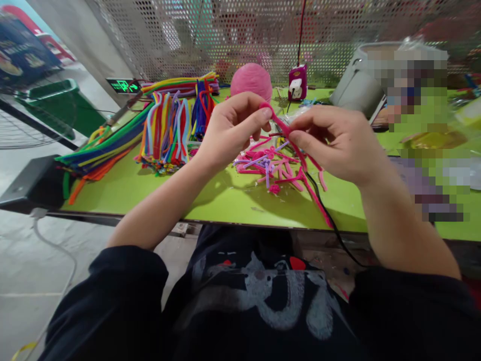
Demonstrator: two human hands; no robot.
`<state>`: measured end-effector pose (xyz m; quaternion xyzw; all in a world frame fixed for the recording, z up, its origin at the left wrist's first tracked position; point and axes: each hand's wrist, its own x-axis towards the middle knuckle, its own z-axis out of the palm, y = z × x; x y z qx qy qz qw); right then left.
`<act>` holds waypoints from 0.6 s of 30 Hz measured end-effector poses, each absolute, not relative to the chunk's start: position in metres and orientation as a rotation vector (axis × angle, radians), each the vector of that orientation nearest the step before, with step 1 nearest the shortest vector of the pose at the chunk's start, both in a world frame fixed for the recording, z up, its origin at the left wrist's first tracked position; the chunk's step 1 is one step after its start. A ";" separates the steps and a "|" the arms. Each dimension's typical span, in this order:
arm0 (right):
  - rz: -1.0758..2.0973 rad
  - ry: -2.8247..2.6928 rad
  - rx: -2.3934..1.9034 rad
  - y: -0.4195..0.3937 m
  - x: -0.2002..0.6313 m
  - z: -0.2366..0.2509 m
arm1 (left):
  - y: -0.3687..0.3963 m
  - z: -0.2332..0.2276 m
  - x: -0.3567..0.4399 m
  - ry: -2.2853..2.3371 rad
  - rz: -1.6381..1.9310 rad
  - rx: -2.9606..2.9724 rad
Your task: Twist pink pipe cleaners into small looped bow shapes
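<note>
Between my hands, above the green table, is a bright pink pipe cleaner (278, 120). My left hand (238, 123) pinches its upper end between thumb and fingers. With thumb and fingertips pressed together, my right hand (330, 140) grips the same pipe cleaner further along. Below the right hand, pink lengths hang or lie toward the table's front edge; I cannot tell whether they join the held one. Under both hands lies a loose pile of short pink and purple pipe cleaner pieces (266, 165). The right palm is hidden from view.
Bundles of coloured pipe cleaners (165, 130) lie to the left on the green table (233, 203). Behind my hands sit a pink ball of yarn (251, 80) and a purple socket (297, 82). A black cable (319, 200) runs over the front edge. A grey bin (356, 75) stands back right.
</note>
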<state>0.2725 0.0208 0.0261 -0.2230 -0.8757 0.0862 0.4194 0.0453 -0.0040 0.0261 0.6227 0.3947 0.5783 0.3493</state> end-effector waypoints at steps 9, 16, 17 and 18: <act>0.341 -2.145 -0.580 0.015 0.267 0.028 | -0.002 0.021 0.043 0.977 1.405 1.709; 0.297 -2.038 -0.568 0.011 0.269 0.032 | -0.005 0.022 0.042 0.924 1.448 1.672; 0.298 -2.022 -0.550 0.013 0.269 0.031 | -0.005 0.022 0.042 0.893 1.459 1.646; 0.303 -2.016 -0.545 0.014 0.268 0.030 | -0.006 0.022 0.041 0.857 1.461 1.619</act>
